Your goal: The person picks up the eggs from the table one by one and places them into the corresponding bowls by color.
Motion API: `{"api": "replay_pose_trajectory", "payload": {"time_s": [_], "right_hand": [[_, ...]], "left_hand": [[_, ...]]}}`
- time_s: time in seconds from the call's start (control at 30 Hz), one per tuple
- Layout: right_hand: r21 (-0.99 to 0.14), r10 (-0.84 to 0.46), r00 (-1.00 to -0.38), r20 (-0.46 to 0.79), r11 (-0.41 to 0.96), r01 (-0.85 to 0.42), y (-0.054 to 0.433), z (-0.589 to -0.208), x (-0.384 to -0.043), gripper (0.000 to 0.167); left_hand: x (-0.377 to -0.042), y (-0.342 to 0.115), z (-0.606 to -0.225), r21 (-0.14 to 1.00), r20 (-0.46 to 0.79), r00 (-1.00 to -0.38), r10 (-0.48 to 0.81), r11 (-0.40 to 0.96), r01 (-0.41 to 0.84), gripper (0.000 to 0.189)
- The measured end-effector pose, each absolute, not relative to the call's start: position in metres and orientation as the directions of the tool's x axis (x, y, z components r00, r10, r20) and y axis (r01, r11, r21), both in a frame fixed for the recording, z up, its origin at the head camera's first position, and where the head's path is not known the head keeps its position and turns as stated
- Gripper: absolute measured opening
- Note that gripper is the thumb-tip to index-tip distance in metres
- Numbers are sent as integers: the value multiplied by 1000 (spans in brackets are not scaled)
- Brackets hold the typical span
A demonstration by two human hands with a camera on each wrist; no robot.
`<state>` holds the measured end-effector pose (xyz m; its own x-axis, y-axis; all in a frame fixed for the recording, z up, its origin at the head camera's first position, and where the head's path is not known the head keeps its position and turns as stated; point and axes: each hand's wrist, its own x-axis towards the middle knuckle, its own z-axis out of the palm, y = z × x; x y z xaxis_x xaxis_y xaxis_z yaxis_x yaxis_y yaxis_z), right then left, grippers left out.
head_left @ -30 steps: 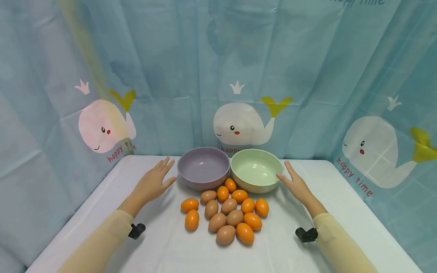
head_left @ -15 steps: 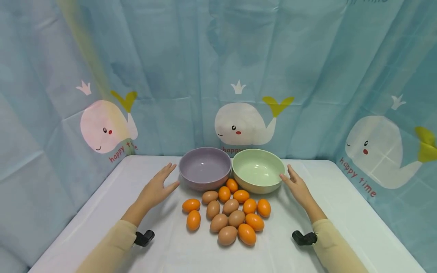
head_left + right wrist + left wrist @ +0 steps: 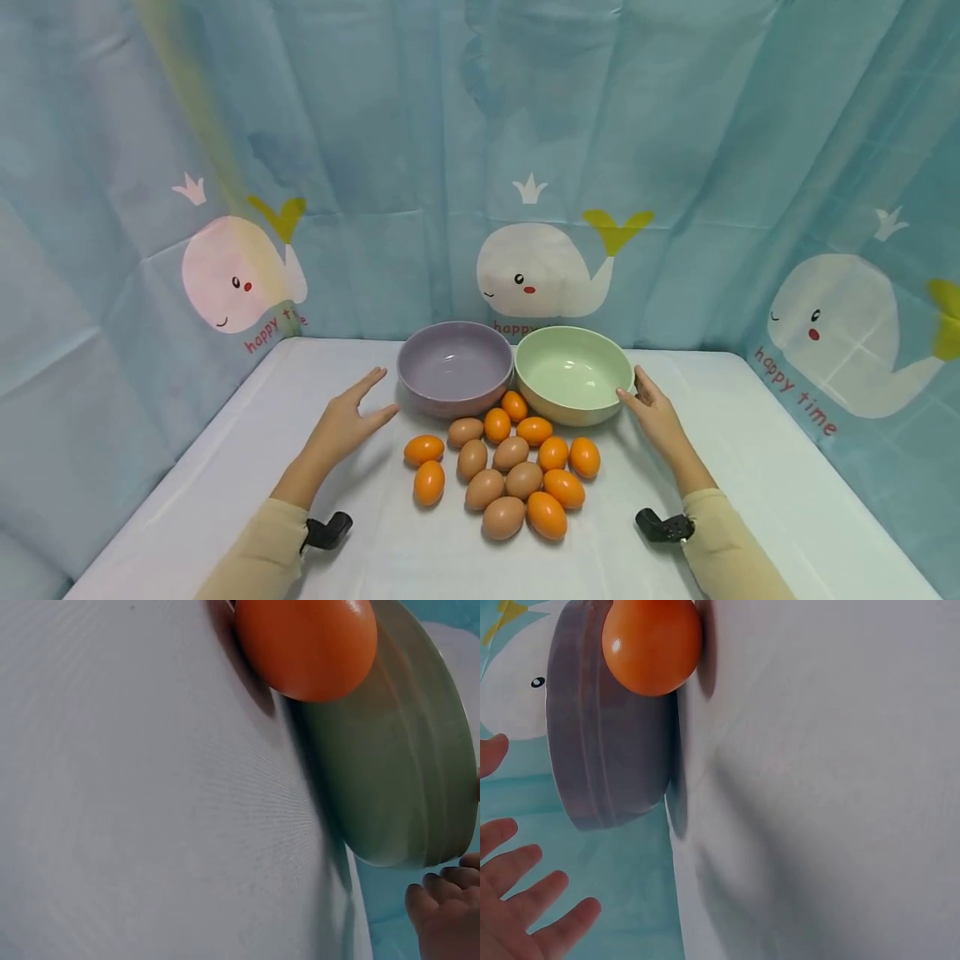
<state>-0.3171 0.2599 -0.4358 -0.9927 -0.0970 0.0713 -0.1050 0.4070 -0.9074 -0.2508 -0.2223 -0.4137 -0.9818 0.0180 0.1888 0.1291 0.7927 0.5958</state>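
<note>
My left hand [image 3: 342, 425] hovers just left of the purple bowl [image 3: 454, 403], apart from it, with thumb and fingers spread. In the left wrist view, the fingers [image 3: 568, 926] of that hand are straight and hold nothing. My right hand [image 3: 655, 417] is at the right side of the green bowl [image 3: 572, 411], its thumb by the rim. Whether it touches the rim I cannot tell. Its fingers [image 3: 450, 889] look relaxed beside the bowl wall in the right wrist view. Brown eggs [image 3: 503, 517] and orange egg-shaped pieces [image 3: 547, 516] lie in front of the bowls.
Both bowls stand side by side at the back of a white-covered table [image 3: 405, 558], with nothing visible inside. Two orange pieces [image 3: 429, 483] lie apart at the left of the group. A blue curtain [image 3: 360, 275] with whale prints hangs behind and at both sides.
My left hand has turned and drawn slightly nearer the front, its thumb and fingers wider apart. My right hand has come closer in to the green bowl's rim. The eggs and bowls stay put.
</note>
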Motion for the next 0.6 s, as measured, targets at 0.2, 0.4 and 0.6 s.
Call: {"api": "replay_pose_trajectory", "payload": {"time_s": [0.2, 0.4, 0.6], "right_hand": [[-939, -88, -995, 49, 335, -76, 258, -439, -315, 79], [-950, -64, -997, 50, 306, -67, 256, -441, -315, 78], [-959, -56, -997, 53, 275, -67, 256, -442, -315, 77]], "left_hand": [[-248, -217, -416, 653, 110, -994, -14, 754, 62, 75], [-244, -214, -420, 725, 74, -997, -25, 688, 37, 75], [-241, -212, -424, 769, 43, -997, -57, 640, -3, 74]]}}
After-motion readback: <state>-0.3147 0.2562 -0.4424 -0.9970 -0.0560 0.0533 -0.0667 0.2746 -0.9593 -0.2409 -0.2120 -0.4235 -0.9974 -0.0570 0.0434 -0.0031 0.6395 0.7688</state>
